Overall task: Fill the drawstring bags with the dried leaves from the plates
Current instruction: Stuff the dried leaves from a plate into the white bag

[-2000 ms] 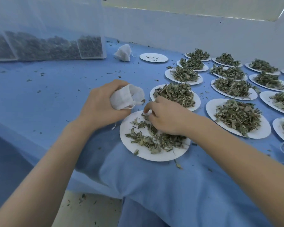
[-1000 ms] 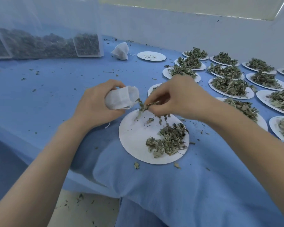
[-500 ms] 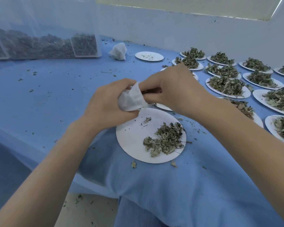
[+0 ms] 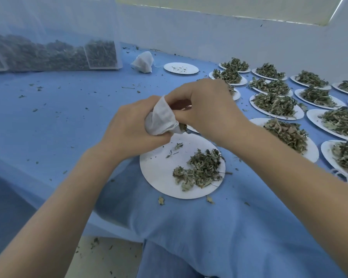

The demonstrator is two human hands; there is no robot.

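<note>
My left hand (image 4: 129,129) grips a small white drawstring bag (image 4: 162,118) above the near white plate (image 4: 157,173). My right hand (image 4: 205,107) has its fingertips curled at the bag's mouth, pinching dried leaves there; a few bits show just below the mouth. A small heap of dried leaves (image 4: 201,169) lies on the right half of that plate; its left half is nearly bare. A filled white bag (image 4: 143,62) lies at the back of the blue cloth.
Several plates heaped with dried leaves (image 4: 275,104) fill the right side. A nearly bare plate (image 4: 181,68) sits at the back. A clear bin of dried leaves (image 4: 54,53) stands back left. Crumbs dot the blue cloth (image 4: 58,117). The table edge runs near my lap.
My right hand lifted a pinch of leaves off the near plate and brought it to the bag's mouth. The left hand raised the bag slightly. The heap on the plate shrank.
</note>
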